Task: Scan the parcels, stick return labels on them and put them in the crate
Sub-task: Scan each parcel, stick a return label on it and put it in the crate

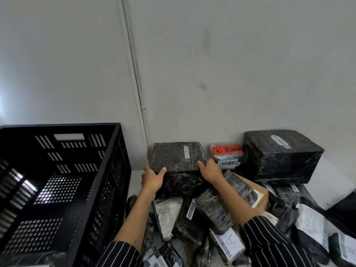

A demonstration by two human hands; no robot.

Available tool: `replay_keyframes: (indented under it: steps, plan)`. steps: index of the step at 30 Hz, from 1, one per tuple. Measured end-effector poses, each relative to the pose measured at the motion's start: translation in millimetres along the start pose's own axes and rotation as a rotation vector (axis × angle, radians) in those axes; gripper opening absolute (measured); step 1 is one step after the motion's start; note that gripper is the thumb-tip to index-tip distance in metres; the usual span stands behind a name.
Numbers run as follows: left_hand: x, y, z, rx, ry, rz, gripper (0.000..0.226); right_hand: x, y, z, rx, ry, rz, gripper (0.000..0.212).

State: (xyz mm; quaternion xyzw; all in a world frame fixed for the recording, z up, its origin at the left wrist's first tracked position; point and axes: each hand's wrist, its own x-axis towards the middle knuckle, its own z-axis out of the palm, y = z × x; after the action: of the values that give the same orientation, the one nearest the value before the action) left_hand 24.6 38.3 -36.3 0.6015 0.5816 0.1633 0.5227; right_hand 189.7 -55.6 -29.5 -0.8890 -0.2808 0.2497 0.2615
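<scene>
A flat black-wrapped parcel (176,156) with a narrow barcode strip lies against the wall behind the pile. My left hand (152,178) grips its front left corner, thumb on top. My right hand (210,169) grips its front right corner, thumb on the top face. A big black slatted crate (107,170) stands to the left, open at the top; a wrapped parcel shows at its bottom near edge.
A large black-wrapped box (279,157) stands at the right by the wall, with a small parcel bearing an orange fragile sticker (227,150) beside it. Several wrapped parcels and a brown carton (259,191) are heaped in front, under my forearms.
</scene>
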Motion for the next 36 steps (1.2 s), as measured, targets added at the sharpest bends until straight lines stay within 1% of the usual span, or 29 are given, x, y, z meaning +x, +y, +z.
replay_keyframes:
  steps: [4,8,12,13,15,17,20,22,25,26,27,29,31,34,36]
  plan:
    - [-7.4,-0.6,-2.5,-0.067,0.063,0.058,0.066,-10.9,-1.4,-0.6,0.116,0.067,-0.038,0.058]
    - [-32.0,6.9,-8.2,-0.226,0.12,0.199,0.057,-30.9,-3.5,-8.5,0.369,0.147,-0.111,0.062]
    - [-61.6,14.5,-14.5,-0.407,0.134,0.395,0.043,-67.6,0.3,-26.4,0.587,0.234,-0.224,0.046]
    - [-69.3,17.1,-16.1,-0.436,0.135,0.451,0.042,-78.6,3.1,-31.5,0.62,0.244,-0.245,0.045]
    - [-82.5,21.0,-18.7,-0.456,0.121,0.543,0.048,-98.3,11.5,-40.1,0.683,0.252,-0.274,0.046]
    - [-95.9,24.1,-20.3,-0.452,0.078,0.603,0.056,-116.3,22.1,-46.4,0.763,0.222,-0.288,0.044]
    - [-119.9,26.5,-16.1,-0.491,0.011,0.618,0.071,-142.6,40.9,-49.1,0.888,0.162,-0.289,0.042]
    - [-137.1,26.1,-7.5,-0.502,0.032,0.64,0.075,-160.4,54.3,-50.3,0.936,0.167,-0.304,0.053]
    - [-164.6,22.9,11.1,-0.506,0.069,0.67,0.081,-183.7,82.8,-55.5,0.926,0.125,-0.304,0.094]
    - [-173.9,21.9,16.7,-0.503,0.078,0.684,0.083,-190.2,93.4,-55.9,0.91,0.105,-0.301,0.104]
    - [-182.2,20.5,22.8,-0.494,0.082,0.701,0.085,-198.4,102.9,-57.0,0.888,0.089,-0.301,0.109]
    - [-202.1,19.0,36.2,-0.457,0.087,0.714,0.09,-212.9,124.4,-57.7,0.881,0.067,-0.304,0.115]
    - [-224.5,15.7,52.9,-0.434,0.103,0.707,0.091,-230.7,145.3,-58.6,0.905,0.045,-0.265,0.118]
    - [-251.3,1.1,75.3,-0.405,0.118,0.635,0.076,-256.0,177.4,-60.6,0.864,0.028,-0.202,0.12]
    - [-260.3,-13.5,84.8,-0.393,0.102,0.528,0.069,-268.5,201.7,-63.0,0.833,0.005,-0.216,0.111]
